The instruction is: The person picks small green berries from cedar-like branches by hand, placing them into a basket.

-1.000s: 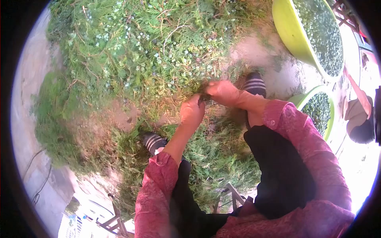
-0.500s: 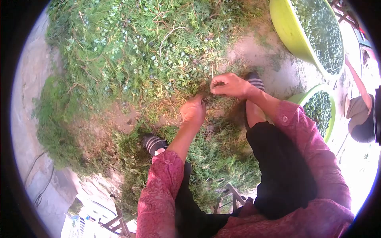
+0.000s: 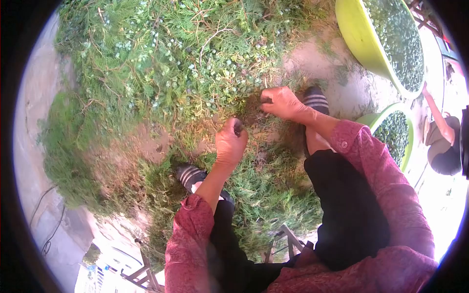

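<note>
Green branches with small pale berries (image 3: pixel 195 68) cover the ground in front of me. My left hand (image 3: pixel 231 141) is closed, thumb and fingers pressed together, at the near edge of the pile; whatever it holds, if anything, is too small to name. To its right, my right hand (image 3: pixel 282 101) is curled with its fingertips together beside the striped shoe (image 3: pixel 316 100). Its contents cannot be made out either. The two hands are apart, over brownish stems and scraps.
A large yellow-green tub (image 3: pixel 361 44) full of green berries stands at upper right, with a smaller green tub (image 3: pixel 408 141) below it. Another person (image 3: pixel 442 136) is beyond the tubs. Stripped sprigs (image 3: pixel 273 200) lie between my feet.
My left hand has moved left and turned, opening a wider gap between the hands. My right hand has shifted slightly. The other person's arm has moved near the large tub.
</note>
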`<state>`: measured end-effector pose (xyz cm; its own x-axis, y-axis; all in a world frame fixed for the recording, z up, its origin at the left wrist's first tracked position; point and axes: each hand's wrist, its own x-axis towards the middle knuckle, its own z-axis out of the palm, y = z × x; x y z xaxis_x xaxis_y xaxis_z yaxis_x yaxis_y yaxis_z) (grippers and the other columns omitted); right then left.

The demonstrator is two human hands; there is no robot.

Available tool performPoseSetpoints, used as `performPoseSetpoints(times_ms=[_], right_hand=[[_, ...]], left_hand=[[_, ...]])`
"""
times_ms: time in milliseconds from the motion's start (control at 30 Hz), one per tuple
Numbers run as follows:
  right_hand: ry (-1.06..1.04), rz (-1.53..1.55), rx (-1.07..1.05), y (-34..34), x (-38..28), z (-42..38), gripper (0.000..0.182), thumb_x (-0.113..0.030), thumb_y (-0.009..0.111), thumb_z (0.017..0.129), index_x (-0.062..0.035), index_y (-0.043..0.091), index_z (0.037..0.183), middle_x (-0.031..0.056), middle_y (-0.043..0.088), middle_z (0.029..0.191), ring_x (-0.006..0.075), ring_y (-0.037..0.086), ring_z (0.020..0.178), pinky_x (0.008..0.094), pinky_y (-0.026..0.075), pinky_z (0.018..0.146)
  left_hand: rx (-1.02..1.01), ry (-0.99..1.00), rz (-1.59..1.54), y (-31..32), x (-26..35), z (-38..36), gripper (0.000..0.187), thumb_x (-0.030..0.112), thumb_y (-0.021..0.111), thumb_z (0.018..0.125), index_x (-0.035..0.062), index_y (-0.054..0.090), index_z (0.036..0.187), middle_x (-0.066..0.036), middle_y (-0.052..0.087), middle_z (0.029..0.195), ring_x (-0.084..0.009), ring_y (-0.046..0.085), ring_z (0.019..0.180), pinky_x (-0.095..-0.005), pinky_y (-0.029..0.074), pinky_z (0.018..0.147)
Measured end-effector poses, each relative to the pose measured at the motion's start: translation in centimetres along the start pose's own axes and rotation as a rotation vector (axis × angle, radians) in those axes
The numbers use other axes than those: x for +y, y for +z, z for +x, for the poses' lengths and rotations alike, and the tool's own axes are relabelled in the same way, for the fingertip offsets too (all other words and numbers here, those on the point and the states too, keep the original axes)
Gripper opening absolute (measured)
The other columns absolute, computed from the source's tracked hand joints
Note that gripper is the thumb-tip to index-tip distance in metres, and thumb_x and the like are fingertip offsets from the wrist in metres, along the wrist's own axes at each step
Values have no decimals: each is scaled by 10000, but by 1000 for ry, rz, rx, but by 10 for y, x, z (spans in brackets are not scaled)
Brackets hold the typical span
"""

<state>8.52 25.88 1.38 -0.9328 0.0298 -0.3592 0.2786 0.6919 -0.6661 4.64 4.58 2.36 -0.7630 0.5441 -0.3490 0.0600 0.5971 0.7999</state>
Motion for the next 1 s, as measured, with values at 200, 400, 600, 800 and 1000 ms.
performPoseSetpoints(times_ms=[200, 400, 600, 800, 1000], right_hand=[[-123, -389, 1, 14, -17, 0, 201, -200, 607, 684, -28, 559, 777, 161, 589, 751, 330, 584, 666, 407, 469, 622], [412, 663, -396, -25, -20, -10, 231, -220, 601, 749, -46, 565, 897, 60, 592, 860, 202, 592, 688, 333, 481, 624], [389, 1472, -540, -1, -11, -20, 263, -257, 568, 823, -53, 527, 983, 42, 544, 963, 139, 517, 893, 309, 464, 738], [534, 1037, -89, -22, 7, -24, 181, -228, 611, 801, -52, 599, 842, 14, 525, 616, 128, 502, 557, 275, 430, 524], [38, 94, 250, -19, 10, -8, 184, -179, 640, 741, -30, 594, 839, 97, 578, 668, 206, 573, 626, 321, 464, 607]], left_hand=[[19, -3, -4, -6, 6, -4, 144, 65, 597, 698, 29, 533, 821, -114, 604, 700, -236, 606, 611, -325, 483, 593], [31, -70, -109, -7, 19, -2, 174, 72, 617, 711, 37, 541, 864, -80, 598, 700, -162, 581, 598, -290, 481, 592], [-66, 10, -292, 6, 65, -7, 276, 103, 680, 725, 35, 542, 954, -40, 585, 771, -93, 544, 644, -247, 477, 595], [-92, 30, -235, 4, 48, -5, 273, 69, 653, 756, 26, 551, 1005, -29, 591, 809, -57, 534, 651, -224, 473, 582], [-162, -9, -156, 11, 47, -18, 214, 82, 635, 763, 17, 572, 956, -43, 595, 743, -73, 562, 626, -234, 479, 571]])
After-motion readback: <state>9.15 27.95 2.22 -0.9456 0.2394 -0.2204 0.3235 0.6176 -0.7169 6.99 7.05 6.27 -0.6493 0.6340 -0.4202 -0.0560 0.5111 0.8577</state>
